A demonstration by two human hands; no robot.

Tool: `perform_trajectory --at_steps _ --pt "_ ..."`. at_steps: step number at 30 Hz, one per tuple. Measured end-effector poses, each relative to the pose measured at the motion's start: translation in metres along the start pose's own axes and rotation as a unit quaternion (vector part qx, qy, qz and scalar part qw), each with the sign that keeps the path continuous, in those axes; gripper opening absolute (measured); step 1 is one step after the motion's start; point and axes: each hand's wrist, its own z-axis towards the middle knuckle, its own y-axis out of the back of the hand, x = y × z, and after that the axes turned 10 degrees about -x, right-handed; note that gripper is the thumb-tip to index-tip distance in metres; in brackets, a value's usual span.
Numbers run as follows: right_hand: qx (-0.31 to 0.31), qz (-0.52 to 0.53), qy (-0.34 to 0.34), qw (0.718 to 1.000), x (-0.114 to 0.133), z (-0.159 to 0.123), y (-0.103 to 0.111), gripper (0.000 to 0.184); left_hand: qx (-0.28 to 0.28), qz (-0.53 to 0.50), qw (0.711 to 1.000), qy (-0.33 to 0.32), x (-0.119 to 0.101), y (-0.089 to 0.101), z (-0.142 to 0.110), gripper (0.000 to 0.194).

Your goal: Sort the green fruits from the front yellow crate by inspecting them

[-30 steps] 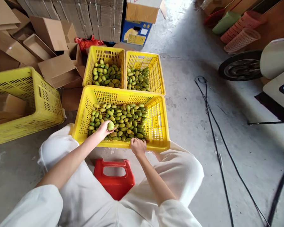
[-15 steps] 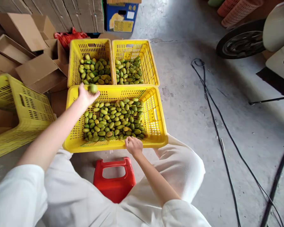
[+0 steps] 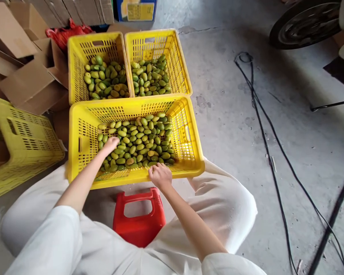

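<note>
Your left hand (image 3: 111, 144) has swung back from above the far left corner of the front crate (image 3: 109, 182) and now sits low over its contents; your right hand (image 3: 161, 175) stays on the near rim. Left forearm (image 3: 84, 181): reaching between one and two o'clock, wrist bent slightly, back of the hand turned up, at about nine o'clock within the crate. Left fingers: drawn narrow and curled downward, their tips hidden by the hand, so you cannot tell whether they hold a fruit. Right forearm (image 3: 189, 217): angled between ten and eleven o'clock, fingers folded over the rim between five and six o'clock and closed on it.

Green and yellowish fruits (image 3: 140, 147) cover much of the crate floor. Relative to your left hand, fruits lie just beside it at ten o'clock and from one to five o'clock; relative to your right knuckles, the nearest lie just past the rim at twelve. Rear left crate (image 3: 79, 49), at eleven o'clock, and rear right crate (image 3: 180, 82), toward one, also contain fruits.
</note>
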Motion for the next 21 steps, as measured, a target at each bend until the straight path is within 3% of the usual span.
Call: perform_trajectory --at_steps 3,6,10,16,21 --pt "0.018 -0.001 0.005 1.000 0.000 0.001 0.004 0.036 0.063 0.051 0.996 -0.034 0.048 -0.032 -0.018 0.022" --pt "0.033 -0.004 0.011 0.999 0.000 0.000 0.007 0.038 0.134 0.080 0.985 -0.079 0.074 -0.066 -0.027 0.023" --pt "0.073 -0.011 0.005 0.997 0.001 0.002 0.011 0.043 0.186 0.123 0.965 -0.135 0.084 -0.108 -0.023 0.031" --pt "0.166 0.030 -0.068 0.983 -0.010 0.038 0.003 0.037 0.161 0.267 0.919 -0.241 0.093 -0.162 -0.014 0.051" --pt "0.155 0.000 -0.125 0.980 -0.047 0.075 -0.011 0.037 0.169 0.398 0.845 -0.315 0.091 -0.178 -0.001 0.053"
